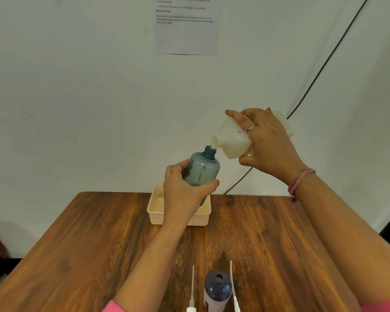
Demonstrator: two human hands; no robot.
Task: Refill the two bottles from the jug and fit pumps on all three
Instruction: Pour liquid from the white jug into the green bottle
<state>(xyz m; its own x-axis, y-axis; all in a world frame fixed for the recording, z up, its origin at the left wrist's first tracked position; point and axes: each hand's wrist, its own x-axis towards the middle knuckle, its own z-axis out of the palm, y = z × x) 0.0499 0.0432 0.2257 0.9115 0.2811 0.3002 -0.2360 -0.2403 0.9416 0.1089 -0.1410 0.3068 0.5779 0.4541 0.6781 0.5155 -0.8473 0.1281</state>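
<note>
1. Head view: the left hand (181,190) has its fingers curled round the blue bottle (203,170), held up in the air above the basket (154,210).
2. The right hand (268,140) grips the white jug (230,140), tipped so its spout sits just beside the bottle's open mouth.
3. To pour well, I think she should keep the spout right over the mouth and tip slowly.
4. A dark bottle (217,291) and two pumps (192,293) wait on the table (77,233), below both wrists.
</note>
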